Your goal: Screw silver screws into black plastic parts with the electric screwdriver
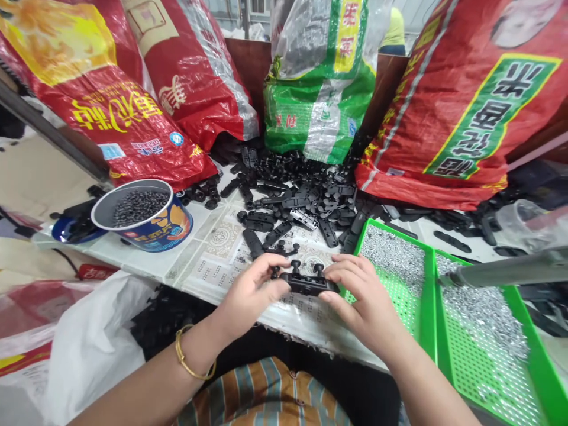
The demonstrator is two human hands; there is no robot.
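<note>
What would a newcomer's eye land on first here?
Probably the big red sacks and the green one walling the back of the table. Next, the black plastic parts heaped below them, and the left hand and right hand gripping one black piece at the near edge.

Large yellow Chinese characters run across the red sack [110, 106] at far left, too distorted to read; a small blue round logo sits beside them. The second red sack [190, 77] bears a white emblem, illegible. The green sack [319, 112] carries a yellow strip with red characters. The right red sack [465, 106] shows inverted green characters, 米 legible. The printed sheet [217, 266] holds calendar-style number grids, unreadable.
</note>
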